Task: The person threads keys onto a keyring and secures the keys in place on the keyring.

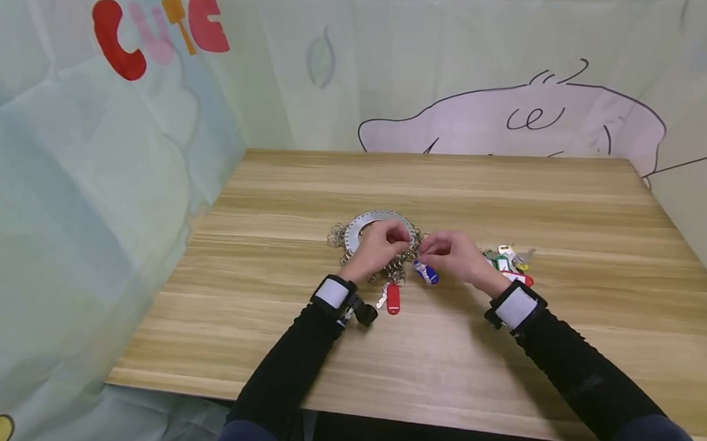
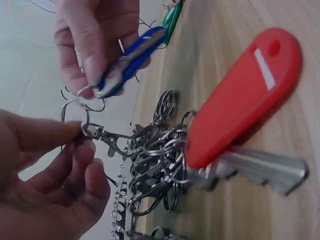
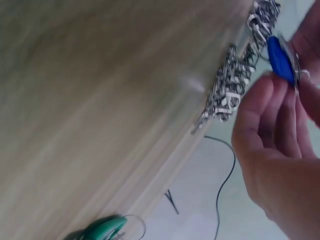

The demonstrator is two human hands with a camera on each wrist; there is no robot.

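Observation:
My left hand (image 1: 378,248) pinches a split ring (image 2: 75,117) joined to a small metal snap clasp (image 2: 112,140) on the round metal key holder (image 1: 353,232). Close by on its right, my right hand (image 1: 455,256) pinches the ring of a blue key tag (image 2: 131,60) with a silver key lying along it. In the left wrist view the two rings meet or overlap; whether they are linked I cannot tell. A red key tag (image 1: 393,299) with a silver key (image 1: 382,296) hangs from the holder's front edge and lies on the table.
Several clasps and rings (image 1: 394,269) crowd around the holder's rim. Right of it, partly behind the right wrist, lies a pile of keys with coloured tags (image 1: 504,260). All rest on a wood-grain table (image 1: 265,335) with printed cloth (image 1: 289,66) behind and at left.

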